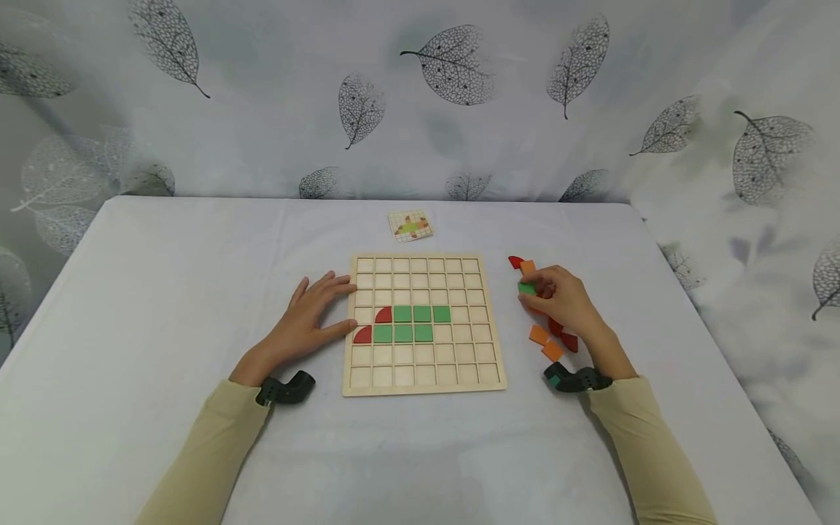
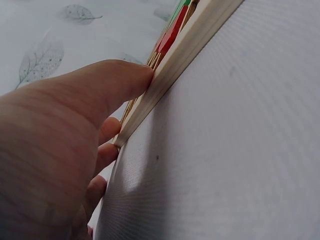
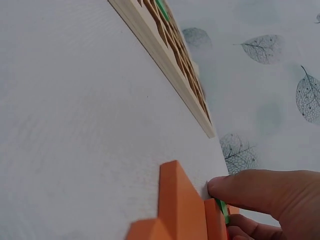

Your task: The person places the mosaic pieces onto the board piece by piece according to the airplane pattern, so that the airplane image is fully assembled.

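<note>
A wooden grid board (image 1: 496, 368) lies mid-table, with two rows of green square tiles (image 1: 403, 313) in its cells, each row led on the left by a red quarter-round tile (image 1: 363, 335). My left hand (image 1: 298, 321) rests at the board's left edge, fingers extended; in the left wrist view its thumb (image 2: 125, 80) touches the wooden rim. To the right of the board, my right hand (image 1: 569, 300) pinches a green square tile (image 1: 526, 289) between thumb and fingers, above the loose pieces. Orange tiles (image 3: 182, 205) stand close to that hand in the right wrist view.
Loose orange tiles (image 1: 553, 351) and red quarter-round tiles (image 1: 569, 342) lie around and below the right hand. A small pattern card (image 1: 410, 226) lies beyond the board. Behind the white-covered table (image 1: 420, 452) hangs a leaf-print cloth (image 1: 262, 109).
</note>
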`<act>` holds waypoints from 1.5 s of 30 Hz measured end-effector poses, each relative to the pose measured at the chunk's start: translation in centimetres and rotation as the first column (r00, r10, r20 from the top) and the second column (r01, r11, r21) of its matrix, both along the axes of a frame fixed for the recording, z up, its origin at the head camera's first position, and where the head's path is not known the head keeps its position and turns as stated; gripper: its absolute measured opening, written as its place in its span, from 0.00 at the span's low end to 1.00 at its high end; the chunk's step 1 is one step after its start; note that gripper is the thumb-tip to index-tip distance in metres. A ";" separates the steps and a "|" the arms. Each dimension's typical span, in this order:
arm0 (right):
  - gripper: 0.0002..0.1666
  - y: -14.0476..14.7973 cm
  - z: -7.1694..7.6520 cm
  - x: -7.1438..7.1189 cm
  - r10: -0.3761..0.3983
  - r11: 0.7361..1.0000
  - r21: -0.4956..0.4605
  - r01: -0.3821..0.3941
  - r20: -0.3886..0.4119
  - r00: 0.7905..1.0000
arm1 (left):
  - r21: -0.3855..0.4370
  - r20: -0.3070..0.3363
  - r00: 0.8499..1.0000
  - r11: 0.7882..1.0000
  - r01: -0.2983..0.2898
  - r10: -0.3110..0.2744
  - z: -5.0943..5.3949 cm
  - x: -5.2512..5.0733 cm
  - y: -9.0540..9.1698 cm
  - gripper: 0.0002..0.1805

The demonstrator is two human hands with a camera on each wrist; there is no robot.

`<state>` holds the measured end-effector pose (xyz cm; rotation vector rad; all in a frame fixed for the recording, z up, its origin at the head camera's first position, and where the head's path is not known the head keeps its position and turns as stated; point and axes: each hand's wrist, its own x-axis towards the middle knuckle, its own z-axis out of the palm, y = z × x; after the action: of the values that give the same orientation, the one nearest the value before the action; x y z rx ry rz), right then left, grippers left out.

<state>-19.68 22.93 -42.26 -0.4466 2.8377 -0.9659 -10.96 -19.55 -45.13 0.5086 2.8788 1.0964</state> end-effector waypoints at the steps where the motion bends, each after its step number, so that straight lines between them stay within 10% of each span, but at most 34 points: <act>1: 0.17 0.0 0.0 0.0 0.002 1.000 0.004 -0.002 0.008 1.000 | -0.001 0.002 1.000 1.000 0.001 -0.001 0.0 0.0 0.0 0.33; 45: 0.16 -0.9 0.5 0.8 0.222 0.974 -0.030 -0.225 -0.093 0.971 | -0.011 0.031 1.000 1.000 0.000 0.000 0.2 0.0 0.0 0.33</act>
<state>-18.90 22.03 -41.76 -0.8138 2.7688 -0.9830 -10.96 -19.53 -44.97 0.4870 2.8567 1.0775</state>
